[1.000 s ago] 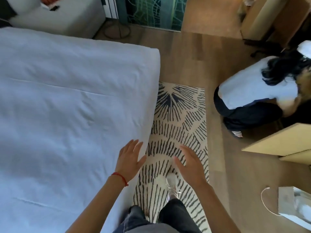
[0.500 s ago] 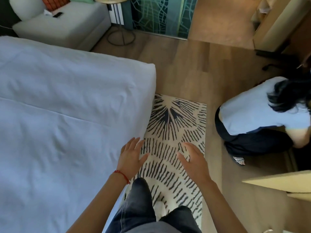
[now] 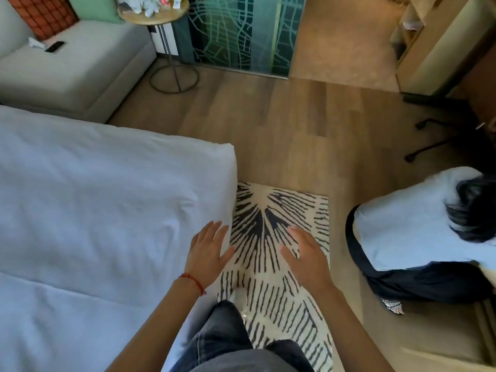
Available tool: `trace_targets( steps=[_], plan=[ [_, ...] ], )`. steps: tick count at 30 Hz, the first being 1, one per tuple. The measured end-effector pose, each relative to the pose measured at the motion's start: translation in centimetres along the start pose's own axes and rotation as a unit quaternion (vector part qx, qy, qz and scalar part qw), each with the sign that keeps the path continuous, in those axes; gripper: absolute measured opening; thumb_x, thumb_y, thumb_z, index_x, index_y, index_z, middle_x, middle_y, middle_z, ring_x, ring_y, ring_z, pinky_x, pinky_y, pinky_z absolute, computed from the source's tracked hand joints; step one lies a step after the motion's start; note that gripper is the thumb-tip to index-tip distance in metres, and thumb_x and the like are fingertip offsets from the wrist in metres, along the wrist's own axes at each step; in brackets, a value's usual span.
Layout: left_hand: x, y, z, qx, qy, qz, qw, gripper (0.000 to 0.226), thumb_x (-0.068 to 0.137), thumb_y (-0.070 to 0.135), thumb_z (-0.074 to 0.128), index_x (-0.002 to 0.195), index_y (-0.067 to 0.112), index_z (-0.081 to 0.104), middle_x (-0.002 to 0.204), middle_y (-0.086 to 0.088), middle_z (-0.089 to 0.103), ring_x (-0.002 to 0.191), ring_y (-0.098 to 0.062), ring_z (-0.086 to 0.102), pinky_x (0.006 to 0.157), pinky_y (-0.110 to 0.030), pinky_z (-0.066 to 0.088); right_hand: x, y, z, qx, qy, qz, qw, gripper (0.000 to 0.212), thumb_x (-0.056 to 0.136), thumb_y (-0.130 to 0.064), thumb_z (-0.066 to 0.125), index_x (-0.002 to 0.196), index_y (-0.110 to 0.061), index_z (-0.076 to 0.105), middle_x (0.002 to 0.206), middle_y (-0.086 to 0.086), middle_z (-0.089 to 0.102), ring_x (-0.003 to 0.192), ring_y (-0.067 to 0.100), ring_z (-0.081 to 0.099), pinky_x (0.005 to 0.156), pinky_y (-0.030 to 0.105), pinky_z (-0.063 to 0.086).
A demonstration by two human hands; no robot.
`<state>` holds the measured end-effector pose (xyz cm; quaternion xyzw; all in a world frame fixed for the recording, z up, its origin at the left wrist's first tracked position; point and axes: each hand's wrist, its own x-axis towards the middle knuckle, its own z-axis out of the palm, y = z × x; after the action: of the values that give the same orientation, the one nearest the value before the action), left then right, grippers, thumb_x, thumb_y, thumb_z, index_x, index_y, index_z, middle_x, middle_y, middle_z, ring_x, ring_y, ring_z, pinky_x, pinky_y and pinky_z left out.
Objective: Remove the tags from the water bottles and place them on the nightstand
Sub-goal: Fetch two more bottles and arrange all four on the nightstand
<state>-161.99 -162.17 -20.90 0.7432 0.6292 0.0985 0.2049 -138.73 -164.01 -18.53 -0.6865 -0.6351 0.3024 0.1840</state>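
Both hands hang empty, fingers relaxed and spread — left hand (image 3: 208, 251) near the bed (image 3: 94, 210), right hand (image 3: 306, 255) over the striped rug (image 3: 281, 210). No water bottles, tags or nightstand in view — the task looks unstarted.

The person stood beside the bed (image 3: 94, 210), both hands held out in front, palms down, fingers straight and spread, holding nothing. The left hand (image 3: 206, 251), a red string bracelet (image 3: 193, 280) on its wrist, hung over the corner of the white cover; the right hand (image 3: 306, 253) hung over the black-and-cream striped rug (image 3: 268, 210). One white shoe (image 3: 240, 299) rested on that rug. To the right another person (image 3: 416, 237) in a pale shirt crouched on the wooden floor (image 3: 281, 124). Farther off stood a grey sofa (image 3: 75, 73) and a small round side table (image 3: 155, 14) with clutter on it.
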Motion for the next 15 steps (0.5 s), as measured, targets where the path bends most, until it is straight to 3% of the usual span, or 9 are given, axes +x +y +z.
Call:
trace_targets(
  steps=[3,9,15],
  plan=[
    [6.5,-0.3,-1.7,0.007,-0.007,0.019,1.000,0.074,0.086,0.064,0.017,0.136,0.014,0.038,0.146,-0.009,0.036,0.138,-0.026,0.026,0.110,-0.042,0.025,6.1,-0.9,-1.8,0.002,0.023,0.006,1.000,0.051,0.093,-0.035,0.050,0.137,-0.014,0.040,0.146,0.003,0.039,0.135,0.016,0.033,0.112,0.030,0.027],
    [17.4,0.2,-2.9,0.007,-0.014,0.021,1.000,0.059,0.090,0.052,0.036,0.135,0.014,0.039,0.146,-0.010,0.037,0.139,-0.025,0.025,0.109,-0.040,0.025,15.2,-0.3,-4.9,0.007,0.047,0.040,0.998,0.048,0.092,-0.035,0.051,0.135,-0.016,0.043,0.143,0.001,0.043,0.132,0.014,0.036,0.105,0.019,0.022],
    [29.6,1.9,-2.3,0.009,-0.014,0.023,1.000,0.053,0.090,0.039,0.048,0.134,0.011,0.040,0.145,-0.011,0.037,0.137,-0.026,0.027,0.110,-0.041,0.024,26.6,2.3,-7.7,0.003,0.056,0.047,0.997,0.048,0.091,-0.034,0.053,0.134,-0.013,0.045,0.141,0.004,0.045,0.131,0.016,0.038,0.106,0.022,0.025]
  ],
)
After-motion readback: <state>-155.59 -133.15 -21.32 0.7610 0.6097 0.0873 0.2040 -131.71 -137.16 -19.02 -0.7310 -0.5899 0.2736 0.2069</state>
